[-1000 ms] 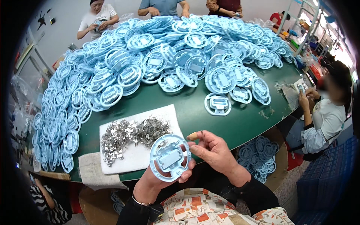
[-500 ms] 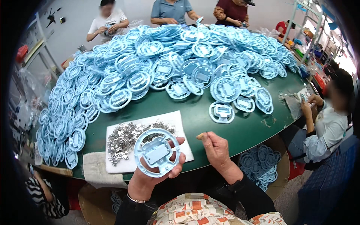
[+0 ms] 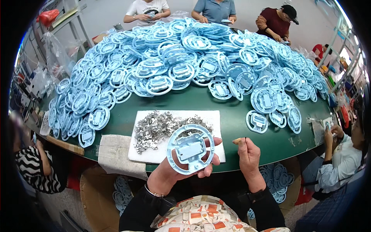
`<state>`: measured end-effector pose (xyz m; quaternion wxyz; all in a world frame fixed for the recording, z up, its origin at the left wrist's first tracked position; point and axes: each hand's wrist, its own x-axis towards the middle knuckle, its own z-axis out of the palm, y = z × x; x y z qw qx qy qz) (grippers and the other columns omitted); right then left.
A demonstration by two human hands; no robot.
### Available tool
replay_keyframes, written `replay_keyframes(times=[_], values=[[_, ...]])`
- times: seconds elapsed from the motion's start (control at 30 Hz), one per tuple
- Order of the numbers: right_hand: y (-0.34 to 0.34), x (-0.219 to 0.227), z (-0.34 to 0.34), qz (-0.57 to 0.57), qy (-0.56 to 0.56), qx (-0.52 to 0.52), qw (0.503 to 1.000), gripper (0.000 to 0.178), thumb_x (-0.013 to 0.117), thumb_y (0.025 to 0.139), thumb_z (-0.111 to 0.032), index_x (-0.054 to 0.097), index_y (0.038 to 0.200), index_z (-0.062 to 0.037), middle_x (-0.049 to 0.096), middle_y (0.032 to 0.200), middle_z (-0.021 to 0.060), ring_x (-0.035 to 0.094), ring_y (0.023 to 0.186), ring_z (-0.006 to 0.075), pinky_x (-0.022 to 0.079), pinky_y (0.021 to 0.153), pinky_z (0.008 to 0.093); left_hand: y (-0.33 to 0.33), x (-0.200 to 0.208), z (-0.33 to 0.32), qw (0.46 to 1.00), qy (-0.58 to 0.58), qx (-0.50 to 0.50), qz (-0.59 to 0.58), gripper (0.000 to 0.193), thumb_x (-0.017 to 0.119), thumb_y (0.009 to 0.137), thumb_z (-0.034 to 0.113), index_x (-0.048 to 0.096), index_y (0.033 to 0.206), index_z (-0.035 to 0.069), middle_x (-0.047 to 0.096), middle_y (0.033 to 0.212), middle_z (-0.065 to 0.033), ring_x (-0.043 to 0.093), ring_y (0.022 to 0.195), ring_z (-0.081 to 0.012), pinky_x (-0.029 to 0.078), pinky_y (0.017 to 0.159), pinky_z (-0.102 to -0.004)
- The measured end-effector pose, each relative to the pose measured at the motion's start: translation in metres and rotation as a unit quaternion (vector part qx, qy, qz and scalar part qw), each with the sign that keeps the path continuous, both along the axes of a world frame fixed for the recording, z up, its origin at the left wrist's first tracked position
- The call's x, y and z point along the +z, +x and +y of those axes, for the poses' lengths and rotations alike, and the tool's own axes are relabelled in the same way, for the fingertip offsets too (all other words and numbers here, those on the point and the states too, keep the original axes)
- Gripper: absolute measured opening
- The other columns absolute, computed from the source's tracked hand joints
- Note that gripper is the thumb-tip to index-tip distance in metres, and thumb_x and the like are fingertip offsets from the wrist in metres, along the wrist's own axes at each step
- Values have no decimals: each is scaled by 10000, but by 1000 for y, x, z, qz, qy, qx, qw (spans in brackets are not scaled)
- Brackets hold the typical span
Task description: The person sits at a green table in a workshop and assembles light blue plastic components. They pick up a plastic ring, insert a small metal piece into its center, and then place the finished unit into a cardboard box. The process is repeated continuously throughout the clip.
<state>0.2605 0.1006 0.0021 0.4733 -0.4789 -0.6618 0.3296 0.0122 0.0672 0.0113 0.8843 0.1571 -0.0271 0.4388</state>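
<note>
My left hand [image 3: 167,173] holds up a light-blue plastic steering-wheel-shaped part [image 3: 190,150], its fingers wrapped round the right side of the rim. The part's flat middle, with small posts and holes, faces up toward me. To its right, apart from it, my right hand [image 3: 249,159] is closed in a pinch. A tan tip, perhaps a finger covering, sticks out of that pinch; whether a small piece is held there I cannot make out. Behind the held part, a white foam pad [image 3: 136,156] carries a heap of small silvery metal pieces [image 3: 154,130].
A large pile of the same blue parts [image 3: 181,71] covers the far side of the green table [image 3: 232,112]. A folded cloth [image 3: 115,154] lies left of the pad. Cardboard boxes [image 3: 94,193] with blue parts stand below the front edge. Several people [image 3: 336,162] work around the table.
My view has shifted, so the table and pile appear differently placed. My left hand still holds the blue part, and my right hand stays pinched to its right.
</note>
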Motion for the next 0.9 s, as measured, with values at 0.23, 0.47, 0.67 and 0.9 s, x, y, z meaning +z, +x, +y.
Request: replay_keyframes(times=[0.23,0.47,0.67,0.9], values=[[4,-14,0,30,-21,-1,999,311,539,1067,-223,694,949,21,508,692,-47,416,618,32,344,560,217,-35,3,-20,992,28,82,95,870,563,963,511,316,1492,-134,639,1134,-329,724,816,-349,587,567,-334],[5,-24,4,60,-31,25,997,312,524,1081,-250,680,1010,12,410,685,-91,331,589,9,246,518,207,-121,-6,-114,981,-31,159,103,734,576,979,384,388,1443,-154,644,1130,-340,723,850,-400,614,602,-369],[13,-29,4,74,-23,24,997,332,515,1085,-266,675,1018,17,418,682,-85,320,587,6,245,522,206,-215,-45,-241,919,-92,331,193,605,699,882,282,527,1339,-74,671,1144,-183,704,933,-285,604,751,-400],[6,-21,3,35,-24,2,999,340,508,1081,-260,681,961,7,401,650,-86,345,575,19,266,519,211,-279,-106,-349,638,-345,382,573,533,685,876,180,559,1343,-43,676,1186,-132,687,1032,-220,552,942,-356]])
